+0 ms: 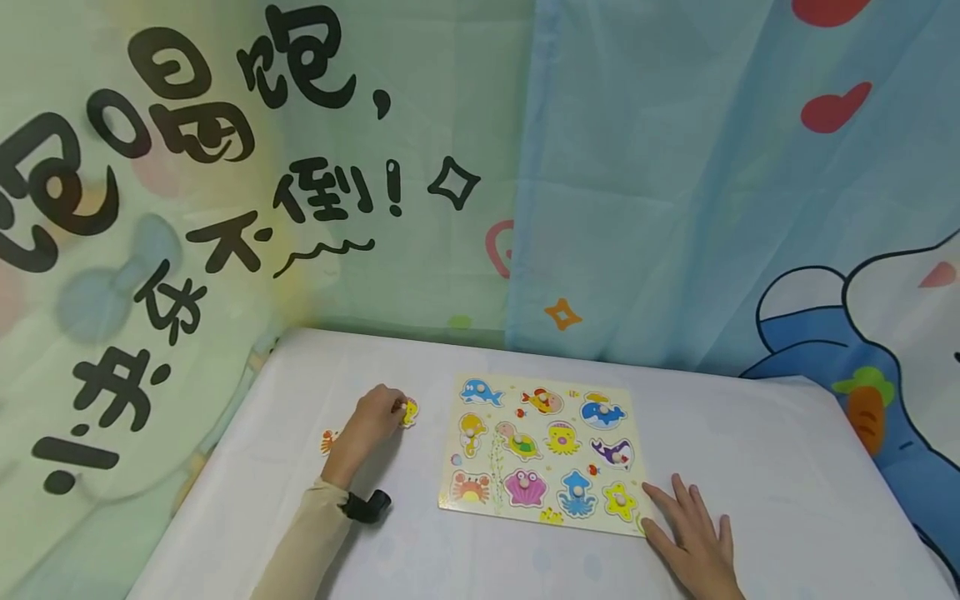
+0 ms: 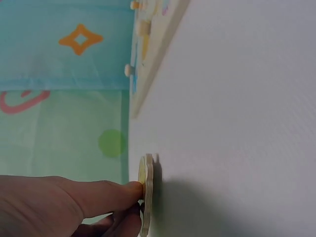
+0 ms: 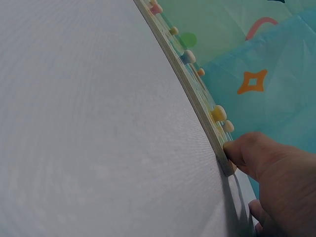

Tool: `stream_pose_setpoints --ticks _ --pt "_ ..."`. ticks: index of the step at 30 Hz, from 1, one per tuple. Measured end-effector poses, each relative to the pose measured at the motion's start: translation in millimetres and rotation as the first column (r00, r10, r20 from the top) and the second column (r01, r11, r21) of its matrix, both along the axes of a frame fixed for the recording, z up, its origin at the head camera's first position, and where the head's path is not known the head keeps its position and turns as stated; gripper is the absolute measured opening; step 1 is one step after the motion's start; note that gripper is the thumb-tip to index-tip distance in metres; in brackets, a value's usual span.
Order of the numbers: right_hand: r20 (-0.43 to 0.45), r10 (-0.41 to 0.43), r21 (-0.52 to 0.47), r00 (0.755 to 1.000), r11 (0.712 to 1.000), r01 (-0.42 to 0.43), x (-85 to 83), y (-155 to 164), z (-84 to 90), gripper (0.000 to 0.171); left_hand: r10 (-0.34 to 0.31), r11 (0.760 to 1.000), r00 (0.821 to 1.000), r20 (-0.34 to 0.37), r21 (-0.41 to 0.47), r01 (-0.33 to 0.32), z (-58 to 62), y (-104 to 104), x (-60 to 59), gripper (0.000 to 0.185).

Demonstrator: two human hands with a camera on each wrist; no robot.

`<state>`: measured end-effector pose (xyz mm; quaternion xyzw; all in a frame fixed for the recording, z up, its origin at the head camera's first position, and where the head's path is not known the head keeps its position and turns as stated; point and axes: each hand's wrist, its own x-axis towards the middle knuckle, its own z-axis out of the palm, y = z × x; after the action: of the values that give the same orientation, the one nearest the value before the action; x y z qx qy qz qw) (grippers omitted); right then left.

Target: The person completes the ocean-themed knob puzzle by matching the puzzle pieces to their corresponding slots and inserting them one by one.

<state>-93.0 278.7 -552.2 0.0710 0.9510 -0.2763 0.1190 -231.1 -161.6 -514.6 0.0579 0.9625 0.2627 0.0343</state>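
My left hand (image 1: 375,417) pinches a small yellow puzzle piece (image 1: 410,412) between thumb and fingertips, left of the puzzle board. The left wrist view shows the thin wavy edge of this wooden piece (image 2: 149,195) standing close to the white tabletop; the fingers hide much of its face. Partly behind my left wrist lies an orange crab piece (image 1: 327,442). The cream puzzle board (image 1: 540,521) carries sea animals, several with knobs. My right hand (image 1: 697,542) has its fingers spread at the board's lower right corner. There its thumb (image 3: 247,150) touches the board edge.
A white cloth (image 1: 787,450) covers the table, with the back edge along printed curtains (image 1: 637,208). A black strap device (image 1: 367,506) sticks out from my left wrist.
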Motion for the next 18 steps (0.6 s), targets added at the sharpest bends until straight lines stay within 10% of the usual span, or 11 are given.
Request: stream_pose_setpoints --ticks 11,18 --pt "-0.015 0.002 0.009 1.000 1.000 -0.002 0.2 -1 0.7 0.064 -0.102 0.994 0.995 -0.022 0.043 0.103 19.6 55 0.8 0.014" --pt "-0.002 0.001 0.009 1.000 1.000 -0.001 -0.2 -2 1.0 0.065 -0.273 0.961 0.959 -0.081 0.024 0.275 20.7 110 4.7 0.010"
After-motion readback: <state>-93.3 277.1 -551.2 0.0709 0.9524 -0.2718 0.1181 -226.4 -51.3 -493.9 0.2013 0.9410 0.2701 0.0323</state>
